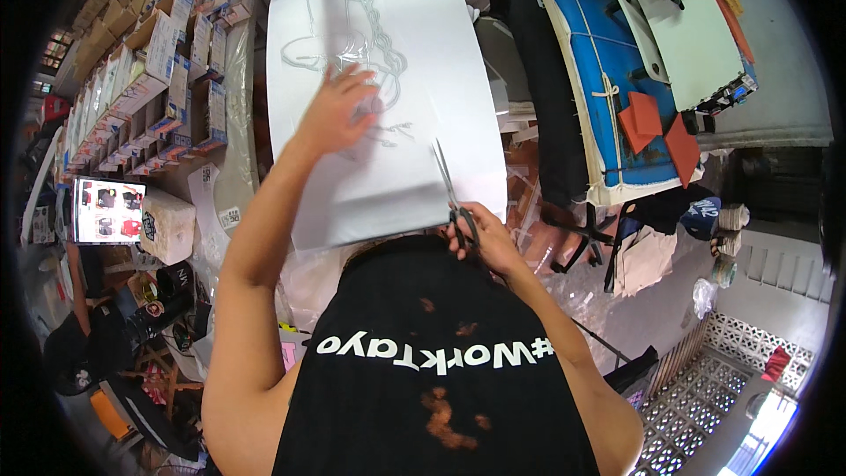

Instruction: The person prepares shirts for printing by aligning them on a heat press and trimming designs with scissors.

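Observation:
A white cloth-like sheet [463, 106] lies flat in front of me, its top edge at the far side. Grey looping outlines [385, 40] run across its upper half, with a shiny clear patch among them. My left hand [339, 110] reaches over these outlines, fingers spread, somewhat smeared by motion. Whether the fingertips touch the sheet, I cannot tell. At the sheet's near right edge, my right hand [485, 234] grips a pair of scissors [445, 178] by the dark handles. The long blades look closed and point away from me over the sheet.
Rows of cardboard boxes [154, 62] are stacked at the left, above a lit screen [108, 210]. At the right stand a long black padded piece [538, 79] and a blue-topped table [599, 79] with red-orange pads [639, 119]. Crumpled clear plastic [524, 194] lies beside the sheet.

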Demonstrator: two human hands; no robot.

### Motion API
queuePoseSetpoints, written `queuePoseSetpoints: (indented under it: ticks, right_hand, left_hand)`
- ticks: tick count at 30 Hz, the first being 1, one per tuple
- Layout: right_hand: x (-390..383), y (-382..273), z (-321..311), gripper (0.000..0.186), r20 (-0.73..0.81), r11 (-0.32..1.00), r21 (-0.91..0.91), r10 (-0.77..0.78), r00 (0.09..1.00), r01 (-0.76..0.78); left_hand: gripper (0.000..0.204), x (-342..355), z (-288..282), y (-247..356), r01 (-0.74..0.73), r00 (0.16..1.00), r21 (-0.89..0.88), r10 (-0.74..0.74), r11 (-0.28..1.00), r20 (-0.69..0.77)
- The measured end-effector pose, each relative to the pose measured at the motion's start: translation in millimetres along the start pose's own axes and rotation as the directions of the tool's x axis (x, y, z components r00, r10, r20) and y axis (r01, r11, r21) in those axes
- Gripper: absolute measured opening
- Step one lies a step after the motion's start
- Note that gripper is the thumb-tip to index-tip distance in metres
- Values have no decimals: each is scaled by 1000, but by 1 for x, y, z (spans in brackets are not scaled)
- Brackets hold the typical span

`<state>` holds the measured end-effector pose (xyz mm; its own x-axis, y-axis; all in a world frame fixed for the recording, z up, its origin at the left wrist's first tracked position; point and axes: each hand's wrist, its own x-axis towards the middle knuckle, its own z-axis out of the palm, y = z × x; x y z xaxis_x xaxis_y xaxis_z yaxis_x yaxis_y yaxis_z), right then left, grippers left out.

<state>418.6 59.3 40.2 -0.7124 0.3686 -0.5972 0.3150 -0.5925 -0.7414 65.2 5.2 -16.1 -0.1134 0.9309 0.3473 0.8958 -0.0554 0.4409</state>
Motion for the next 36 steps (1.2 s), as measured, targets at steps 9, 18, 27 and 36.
queuePoseSetpoints:
  ticks: [9,18,27,36]
  right_hand:
    - [32,9,33,50,-108,997,-19,-71,992,70]
    - [36,4,38,49,-114,995,-63,-79,990,72]
    - [38,0,46,43,-154,990,-118,-95,984,77]
    - [69,-17,47,23,-199,981,-129,-166,966,142]
  left_hand:
    - [25,-19,20,109,2,992,3,-2,1000,-127]
    - [16,-22,26,116,-29,973,22,33,999,-227]
    - [16,-24,23,121,-24,967,6,25,1000,-253]
    - [19,-24,4,142,-7,955,-87,-19,996,-295]
